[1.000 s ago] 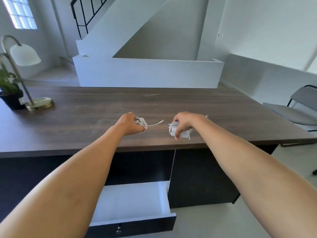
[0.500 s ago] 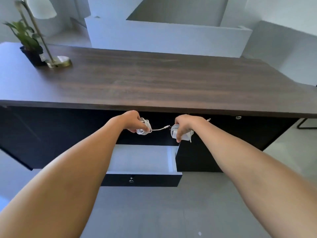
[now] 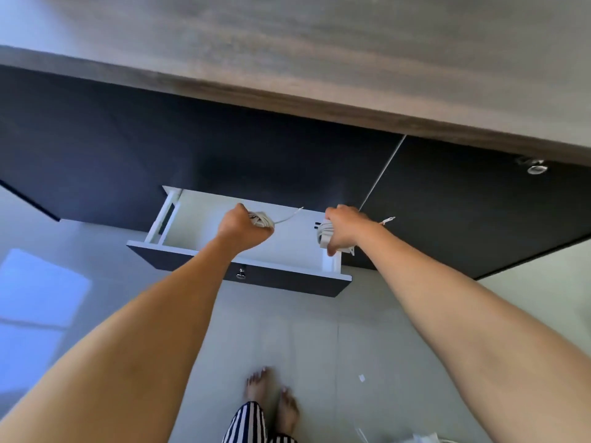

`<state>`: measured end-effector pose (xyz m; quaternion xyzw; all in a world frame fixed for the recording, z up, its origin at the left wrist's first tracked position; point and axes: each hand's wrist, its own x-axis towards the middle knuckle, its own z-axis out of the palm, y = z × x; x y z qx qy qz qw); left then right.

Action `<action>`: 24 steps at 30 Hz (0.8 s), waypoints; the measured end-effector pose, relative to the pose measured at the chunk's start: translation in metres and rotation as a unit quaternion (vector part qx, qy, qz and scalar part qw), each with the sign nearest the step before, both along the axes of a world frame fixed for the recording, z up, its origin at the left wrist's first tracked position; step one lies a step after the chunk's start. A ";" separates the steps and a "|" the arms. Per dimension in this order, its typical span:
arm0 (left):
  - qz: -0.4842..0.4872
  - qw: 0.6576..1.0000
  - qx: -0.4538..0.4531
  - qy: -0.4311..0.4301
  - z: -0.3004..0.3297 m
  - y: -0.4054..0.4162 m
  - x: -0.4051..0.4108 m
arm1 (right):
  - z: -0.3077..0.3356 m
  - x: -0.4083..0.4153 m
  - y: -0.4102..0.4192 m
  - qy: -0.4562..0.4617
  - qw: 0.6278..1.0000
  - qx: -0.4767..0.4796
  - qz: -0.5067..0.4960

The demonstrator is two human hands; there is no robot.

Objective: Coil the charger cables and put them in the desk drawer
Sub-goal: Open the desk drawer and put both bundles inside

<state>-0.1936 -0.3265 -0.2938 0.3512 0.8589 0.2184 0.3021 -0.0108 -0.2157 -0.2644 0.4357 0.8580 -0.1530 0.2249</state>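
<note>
Coiled white charger cable [image 3: 261, 219], wound into a small bundle, sits in the curled fingers of the left hand [image 3: 244, 230], a loose plug end trailing right. A second white cable bundle [image 3: 324, 235] is gripped by the right hand [image 3: 343, 230]. Both hang over the open white-lined desk drawer [image 3: 192, 219] with its dark front panel, under the dark wood desk top [image 3: 319, 59]. Coiling looks finished; stowing is in hand. Next, each hand should lower into the drawer and release, tucking in the loose ends.

Bare feet [image 3: 271, 401] on grey floor [image 3: 399, 362]
</note>
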 end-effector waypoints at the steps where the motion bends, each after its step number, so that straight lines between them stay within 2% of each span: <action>1: 0.025 1.000 0.000 0.000 -0.014 0.002 -0.001 | -0.013 -0.003 0.003 0.002 1.000 0.004 0.005; 8: 0.133 0.991 0.020 -0.025 -0.109 0.030 -0.012 | -0.113 -0.022 0.029 0.022 0.999 0.030 -0.003; 15: 0.134 0.989 0.022 -0.055 -0.186 0.052 -0.027 | -0.211 -0.046 0.055 0.025 0.997 0.070 -0.029; 18: 0.146 0.985 0.011 -0.092 -0.216 0.065 -0.031 | -0.242 -0.052 0.067 0.017 0.993 0.077 -0.087; 24: 0.112 0.986 -0.015 -0.124 -0.257 0.091 -0.036 | -0.287 -0.055 0.093 0.093 0.962 0.046 -0.253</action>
